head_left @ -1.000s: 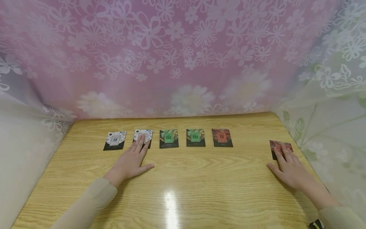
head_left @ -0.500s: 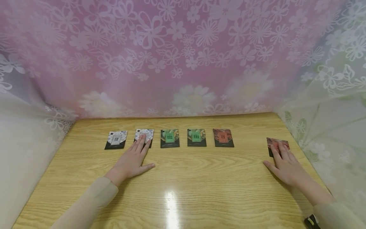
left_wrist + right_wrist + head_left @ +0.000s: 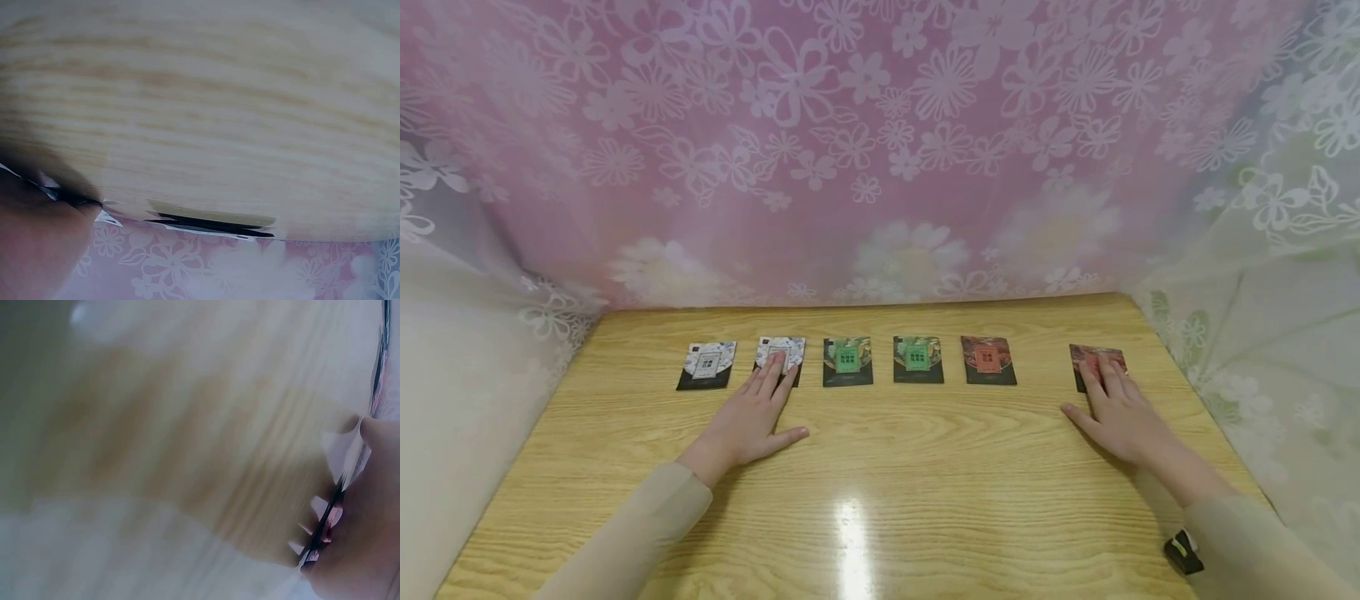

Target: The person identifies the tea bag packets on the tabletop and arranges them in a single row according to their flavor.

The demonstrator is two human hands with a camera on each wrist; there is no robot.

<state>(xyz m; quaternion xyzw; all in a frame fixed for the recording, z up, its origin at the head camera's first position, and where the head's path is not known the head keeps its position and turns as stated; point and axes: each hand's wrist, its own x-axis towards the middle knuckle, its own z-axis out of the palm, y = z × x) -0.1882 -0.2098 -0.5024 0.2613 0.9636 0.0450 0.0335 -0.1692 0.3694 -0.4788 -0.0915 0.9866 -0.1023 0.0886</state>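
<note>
My left hand point(image 3: 745, 421) lies flat with straight fingers, its fingertips resting on a white-and-black packet point(image 3: 792, 346), second from the left in a row. Over at the right, my right hand point(image 3: 1120, 417) has its straight fingers on a red-and-black packet point(image 3: 1084, 353) and covers much of it. Between the hands lie two green-and-black packets point(image 3: 847, 362) and another red-and-black packet point(image 3: 988, 361). Left of my left hand is a second white-and-black packet point(image 3: 707, 366). In the right wrist view, the right hand point(image 3: 359, 531) touches a thin packet seen edge-on.
The packets lie on a wood-grain table point(image 3: 925, 467). Behind it hangs a pink flowered curtain point(image 3: 850, 192), and pale cloth point(image 3: 1285, 367) hangs at the right side. A small black object point(image 3: 1183, 552) shows by the right sleeve.
My right hand has slid the red-and-black packet leftward and a little away from me, toward the row. The left hand has stayed in place on its white-and-black packet.
</note>
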